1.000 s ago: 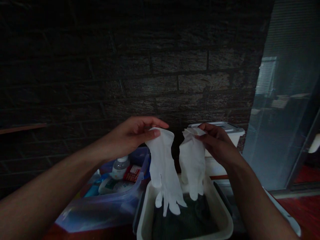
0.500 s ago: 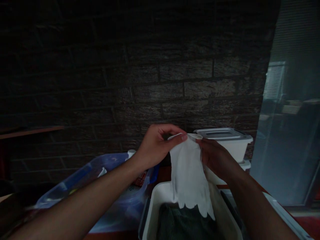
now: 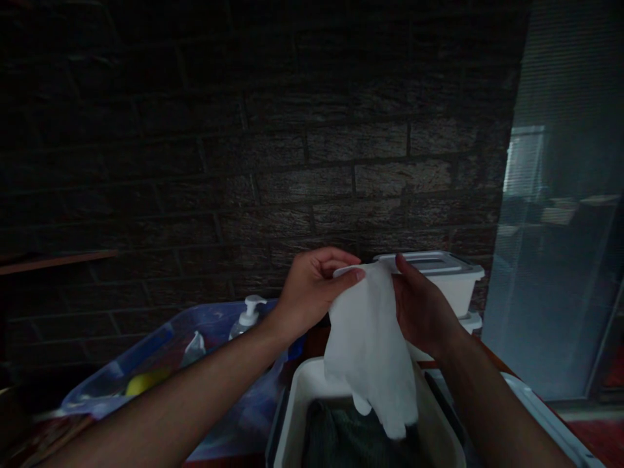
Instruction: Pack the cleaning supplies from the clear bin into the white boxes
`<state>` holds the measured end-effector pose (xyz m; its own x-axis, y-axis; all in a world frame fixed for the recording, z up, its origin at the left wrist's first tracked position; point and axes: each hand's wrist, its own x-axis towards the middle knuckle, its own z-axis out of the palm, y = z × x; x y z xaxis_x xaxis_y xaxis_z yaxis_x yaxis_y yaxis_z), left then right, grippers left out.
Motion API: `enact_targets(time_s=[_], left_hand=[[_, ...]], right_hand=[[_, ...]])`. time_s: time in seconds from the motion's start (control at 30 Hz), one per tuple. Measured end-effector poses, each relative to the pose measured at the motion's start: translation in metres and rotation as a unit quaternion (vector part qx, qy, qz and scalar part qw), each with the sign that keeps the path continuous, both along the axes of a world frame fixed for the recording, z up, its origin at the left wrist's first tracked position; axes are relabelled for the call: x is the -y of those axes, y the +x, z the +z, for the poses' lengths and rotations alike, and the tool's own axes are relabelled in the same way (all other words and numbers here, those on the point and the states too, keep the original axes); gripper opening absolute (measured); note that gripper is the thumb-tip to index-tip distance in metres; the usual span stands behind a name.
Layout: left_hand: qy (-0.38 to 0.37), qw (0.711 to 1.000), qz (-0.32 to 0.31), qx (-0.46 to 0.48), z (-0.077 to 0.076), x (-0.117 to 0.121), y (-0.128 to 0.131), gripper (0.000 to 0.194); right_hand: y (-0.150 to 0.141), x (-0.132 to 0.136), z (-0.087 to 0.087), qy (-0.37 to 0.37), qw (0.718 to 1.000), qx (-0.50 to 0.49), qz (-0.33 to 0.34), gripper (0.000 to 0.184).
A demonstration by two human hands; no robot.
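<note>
A white glove [image 3: 370,344] hangs by its cuff, fingers down, over a white bin [image 3: 305,383] with dark green cloth [image 3: 341,435] inside. My left hand [image 3: 316,286] is closed on the cuff, thumb in front and fingers behind. At the glove's right edge is my right hand [image 3: 422,305], its thumb stretched upward and clear of the fabric. The other right fingers are partly hidden behind the glove, so their contact with it is unclear. The glove's lower fingers bunch together just above the cloth.
On the left, a translucent blue tub [image 3: 117,370] holds a pump bottle [image 3: 249,315] and a yellow item [image 3: 146,382]. A lidded white box [image 3: 453,289] stands behind my right hand. A dark brick wall [image 3: 292,162] rises behind, beside a glass panel [image 3: 550,273].
My right thumb has lifted off the cuff, which it pinched before. The glove has turned and its fingers have bunched. The view has shifted slightly, showing more of the pump bottle.
</note>
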<state>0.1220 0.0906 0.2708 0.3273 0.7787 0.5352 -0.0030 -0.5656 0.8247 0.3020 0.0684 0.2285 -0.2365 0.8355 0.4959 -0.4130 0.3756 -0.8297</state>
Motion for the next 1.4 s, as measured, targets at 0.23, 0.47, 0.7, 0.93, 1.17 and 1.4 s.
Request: enact_targets(time_s=[0.23, 0.47, 0.7, 0.93, 1.17, 1.4], left_hand=[[0.038, 0.993, 0.019, 0.106, -0.003, 0.003, 0.003, 0.061], [-0.196, 0.962, -0.168, -0.087, -0.074, 0.023, -0.004, 0.043], [-0.185, 0.981, -0.04, -0.041, -0.092, 0.012, 0.002, 0.024], [-0.161, 0.976, -0.002, 0.145, -0.064, 0.02, -0.003, 0.022], [-0.101, 0.99, 0.027, 0.095, -0.062, 0.024, -0.018, 0.01], [-0.038, 0.992, -0.012, -0.118, -0.09, 0.036, -0.043, 0.033]], right_hand=[[-0.003, 0.0, -0.009, -0.04, 0.998, -0.04, 0.028, 0.026], [0.002, 0.003, 0.002, -0.045, 0.992, -0.114, -0.022, 0.024], [0.04, -0.009, 0.004, -0.008, 0.99, -0.141, -0.017, 0.02], [0.031, -0.015, -0.005, 0.046, 0.999, -0.004, 0.023, 0.027], [0.021, -0.014, -0.013, 0.041, 0.997, 0.065, 0.009, 0.044], [0.028, -0.001, -0.008, 0.053, 0.986, 0.109, -0.11, 0.023]])
